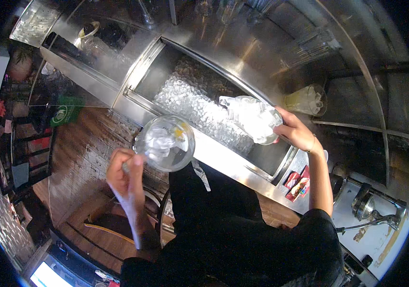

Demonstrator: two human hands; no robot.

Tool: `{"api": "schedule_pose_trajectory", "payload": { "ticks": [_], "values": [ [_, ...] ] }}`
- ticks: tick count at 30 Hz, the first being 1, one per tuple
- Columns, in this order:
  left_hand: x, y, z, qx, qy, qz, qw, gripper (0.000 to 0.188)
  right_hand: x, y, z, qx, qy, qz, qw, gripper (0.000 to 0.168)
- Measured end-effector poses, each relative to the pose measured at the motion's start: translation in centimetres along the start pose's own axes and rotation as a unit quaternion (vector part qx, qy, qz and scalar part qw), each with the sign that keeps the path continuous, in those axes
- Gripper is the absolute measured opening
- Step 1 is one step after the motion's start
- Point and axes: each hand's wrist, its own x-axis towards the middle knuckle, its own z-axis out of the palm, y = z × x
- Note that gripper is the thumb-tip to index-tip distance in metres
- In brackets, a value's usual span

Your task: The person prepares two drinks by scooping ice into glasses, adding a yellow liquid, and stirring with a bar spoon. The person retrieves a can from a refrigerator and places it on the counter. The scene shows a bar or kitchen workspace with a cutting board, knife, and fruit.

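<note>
My left hand [127,170] is closed on the handle side of a clear round jug or mug [170,161]. Ice pieces and something yellow, blurred, show inside it. My right hand [297,132] grips a clear cup-like vessel [238,120] heaped with ice, tilted above the ice well. Below it, many small ice pieces [186,93] fill part of the sunken metal ice well [279,165]. The clear jug is over the well's near edge, left of the ice-filled vessel, and the two are apart.
A glass with pale yellow liquid and ice [306,100] stands beyond my right hand. Red printed packets [298,184] lie on the steel counter by the well. A metal lever citrus press [366,206] stands at the right. A wooden chair [109,211] is behind at the left.
</note>
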Motion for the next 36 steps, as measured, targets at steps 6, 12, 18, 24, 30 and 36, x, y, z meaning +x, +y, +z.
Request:
{"api": "schedule_pose_trajectory", "payload": {
  "ticks": [6,12,18,24,30,36],
  "values": [
    [1.8,1.4,3.3,0.015,-0.051,0.016,0.998,0.018,-3.4,-6.7,-1.0,-0.097,0.017,0.028,0.995,0.046],
    [2.4,2.2,6.2,0.042,-0.089,0.101,0.99,0.025,-3.8,-11.1,-0.4,-0.279,-0.002,0.028,0.96,0.045],
    [2.1,2.7,8.3,0.065,-0.138,0.107,0.982,0.031,-4.1,-11.3,-0.2,-0.467,0.068,-0.035,0.881,0.043],
    [2.1,1.6,9.6,0.014,-0.142,0.113,0.983,0.031,-4.1,-11.2,-1.0,-0.435,0.053,0.042,0.898,0.043],
    [2.6,0.8,10.6,-0.05,-0.15,0.112,0.981,0.033,-4.7,-11.2,-2.4,-0.398,0.044,0.066,0.914,0.042],
    [2.6,-0.5,11.5,-0.138,-0.174,0.05,0.974,0.027,-5.8,-12.4,-2.9,-0.436,0.04,0.02,0.899,0.039]
  ]
}}
